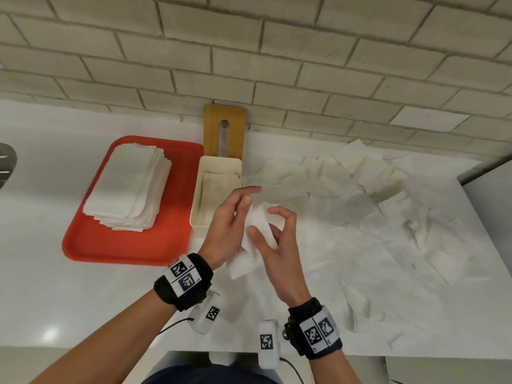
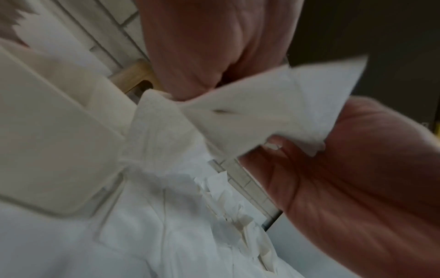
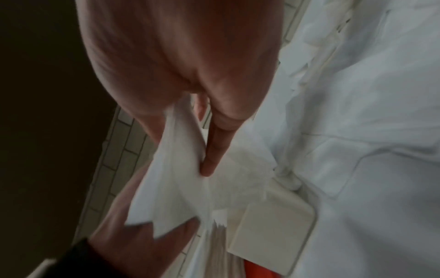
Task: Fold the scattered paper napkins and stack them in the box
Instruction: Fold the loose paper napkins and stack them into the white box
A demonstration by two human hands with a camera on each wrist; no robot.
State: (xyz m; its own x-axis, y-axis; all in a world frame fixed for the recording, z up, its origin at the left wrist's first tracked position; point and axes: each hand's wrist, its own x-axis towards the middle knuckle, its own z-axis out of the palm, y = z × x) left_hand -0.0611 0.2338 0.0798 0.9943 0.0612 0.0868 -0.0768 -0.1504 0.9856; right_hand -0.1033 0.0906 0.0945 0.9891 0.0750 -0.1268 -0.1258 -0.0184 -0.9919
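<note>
I hold a white paper napkin (image 1: 256,234) partly folded in the air between both hands, just right of the cream box (image 1: 195,200). My left hand (image 1: 250,195) pinches its left side between thumb and fingers. My right hand (image 1: 263,220) pinches its right side, thumb on the front and fingers curled behind. In the left wrist view the napkin (image 2: 262,112) is creased between thumb and fingers. The right wrist view shows a finger (image 3: 214,146) pressed against the napkin (image 3: 171,178), with the box (image 3: 273,225) below. Folded napkins (image 1: 219,187) lie flat inside the box. Many loose napkins (image 1: 360,203) cover the counter to the right.
A red tray (image 1: 124,245) on the left carries a tall stack of flat napkins (image 1: 127,187). A wooden slotted lid (image 1: 224,128) leans on the tiled wall behind the box. The white counter (image 1: 55,286) ends near my body, and a grey surface (image 1: 487,195) borders it at the right.
</note>
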